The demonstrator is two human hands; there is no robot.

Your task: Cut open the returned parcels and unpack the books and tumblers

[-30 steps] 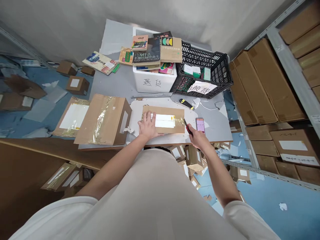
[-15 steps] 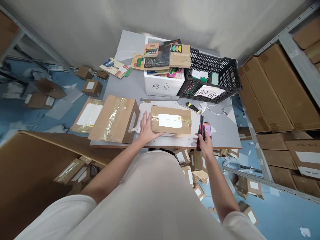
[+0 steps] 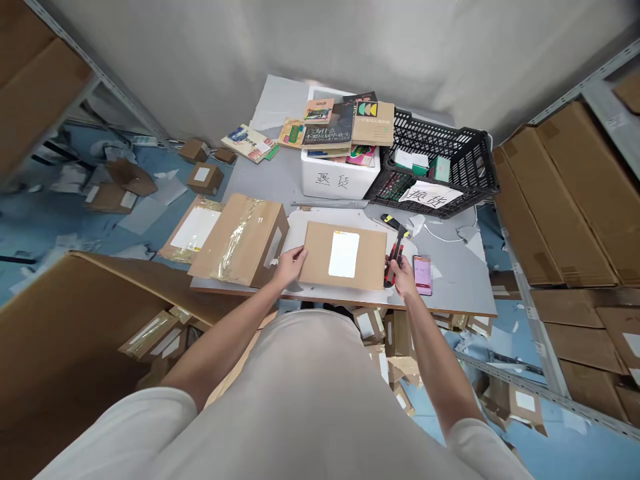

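Note:
In front of me, near the table's front edge, is a brown cardboard box [image 3: 319,257] with a white label on its upper face. My left hand [image 3: 291,267] is closed on the box's left edge, thumb on top. At the box's right edge my right hand [image 3: 403,275] grips a red and black utility knife [image 3: 395,260], its dark end pointing away from me. Whether these fingers also press on the box I cannot tell. A second, black and yellow utility knife [image 3: 388,219] lies behind it. To the right of my right hand lies a phone [image 3: 423,275].
A larger taped carton [image 3: 270,230] and a flatter parcel [image 3: 193,227] sit at the left. Behind are a white bin [image 3: 340,180] heaped with books and a black plastic crate [image 3: 480,170]. A big open carton [image 3: 100,320] stands lower left; shelves with cartons [image 3: 575,200] line the right.
The box has been turned over: its taped face no longer shows and a plain labelled face is up. My left hand went from spread fingers to gripping its edge; the right moved in beside it.

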